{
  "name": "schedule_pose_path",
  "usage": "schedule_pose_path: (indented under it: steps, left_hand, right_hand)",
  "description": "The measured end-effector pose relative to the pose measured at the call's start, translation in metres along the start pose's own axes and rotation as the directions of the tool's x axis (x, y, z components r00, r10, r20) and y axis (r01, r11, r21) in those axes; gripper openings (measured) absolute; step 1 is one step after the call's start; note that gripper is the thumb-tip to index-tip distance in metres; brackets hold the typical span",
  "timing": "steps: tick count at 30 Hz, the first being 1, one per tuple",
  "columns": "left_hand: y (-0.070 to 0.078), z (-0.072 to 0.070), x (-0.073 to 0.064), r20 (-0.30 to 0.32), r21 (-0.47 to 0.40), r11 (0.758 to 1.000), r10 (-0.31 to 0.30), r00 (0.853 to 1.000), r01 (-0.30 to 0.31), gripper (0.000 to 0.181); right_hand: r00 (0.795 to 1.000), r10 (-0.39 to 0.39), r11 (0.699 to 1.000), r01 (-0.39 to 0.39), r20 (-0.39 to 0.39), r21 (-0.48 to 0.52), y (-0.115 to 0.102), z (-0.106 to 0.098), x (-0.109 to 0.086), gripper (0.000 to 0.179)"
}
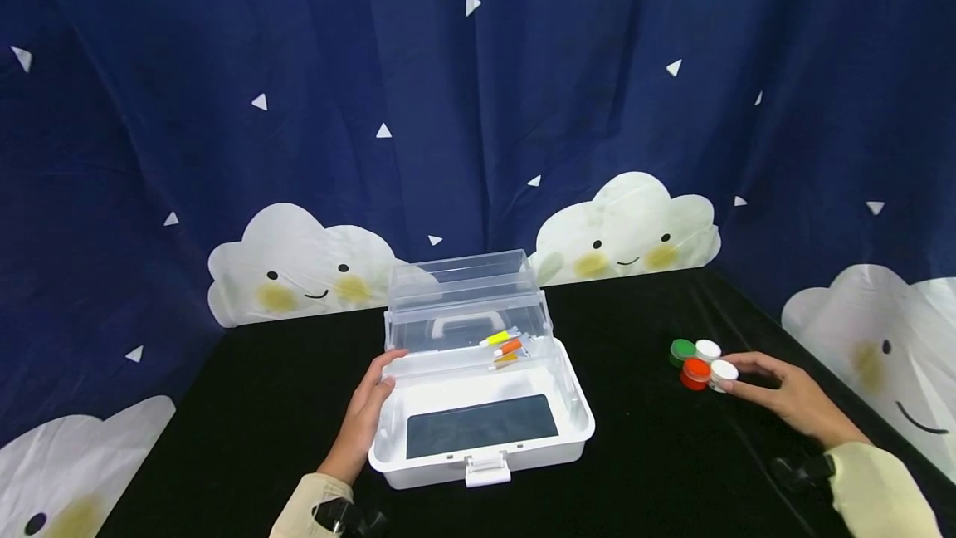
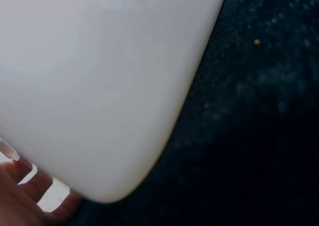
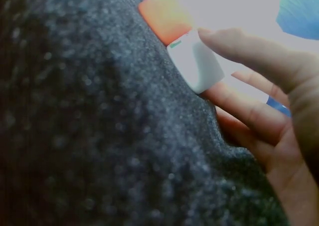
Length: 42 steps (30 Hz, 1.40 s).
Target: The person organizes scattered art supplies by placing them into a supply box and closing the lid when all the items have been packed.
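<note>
A white plastic box (image 1: 529,453) with its clear lid (image 1: 463,293) raised stands on the black cloth. My left hand (image 1: 363,413) holds its left side, the thumb at the rim; the left wrist view shows those fingers (image 2: 37,188) against the box wall (image 2: 94,96). On the right, my right hand (image 1: 795,395) pinches a small white jar (image 1: 723,370) between thumb and fingers. The right wrist view has this jar (image 3: 194,64) down at the cloth. Close against it are a red jar (image 1: 695,375), a green jar (image 1: 683,349) and a second white jar (image 1: 707,348).
Several small tubes with yellow and orange parts, one an orange tube (image 1: 509,348), lie at the back right inside the box. A dark panel (image 1: 481,426) shows in its floor. Behind the black cloth (image 1: 635,455) hangs a blue curtain (image 1: 418,65) with clouds.
</note>
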<state>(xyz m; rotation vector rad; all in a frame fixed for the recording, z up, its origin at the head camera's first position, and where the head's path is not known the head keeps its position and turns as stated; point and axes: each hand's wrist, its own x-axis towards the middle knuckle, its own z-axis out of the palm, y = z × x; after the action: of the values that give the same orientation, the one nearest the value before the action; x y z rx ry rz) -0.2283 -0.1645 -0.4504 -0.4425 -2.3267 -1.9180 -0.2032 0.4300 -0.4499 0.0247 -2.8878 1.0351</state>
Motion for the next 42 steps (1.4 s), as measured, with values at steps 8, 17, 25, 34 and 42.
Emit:
schedule_pose_path:
  steps: [8,17,25,34,42]
  left_hand:
    - [0.002,0.0,0.002,-0.004,-0.007,1.0,0.002,1.0,-0.002,0.037]
    - [0.006,-0.003,0.013,0.001,-0.002,0.999,0.043,0.999,-0.043,0.036]
    - [0.003,-0.002,0.014,0.012,-0.024,1.0,0.018,1.0,-0.018,0.036]
    - [-0.003,0.004,0.004,-0.006,-0.006,1.0,0.021,1.0,-0.021,0.036]
    - [-0.002,0.003,0.0,-0.023,-0.007,1.0,0.02,1.0,-0.02,0.036]
  right_hand:
    - [1.0,0.002,1.0,-0.002,-0.003,-0.004,0.001,-0.001,0.004,0.054]
    - [1.0,-0.007,1.0,0.007,-0.002,-0.007,0.0,-0.004,0.011,0.054]
    - [1.0,-0.021,1.0,0.021,-0.009,-0.011,0.002,-0.006,0.011,0.051]
    - [1.0,-0.016,1.0,0.016,0.011,-0.026,0.011,0.0,0.002,0.051]
    - [1.0,-0.008,1.0,0.009,0.019,-0.02,0.008,0.003,0.004,0.051]
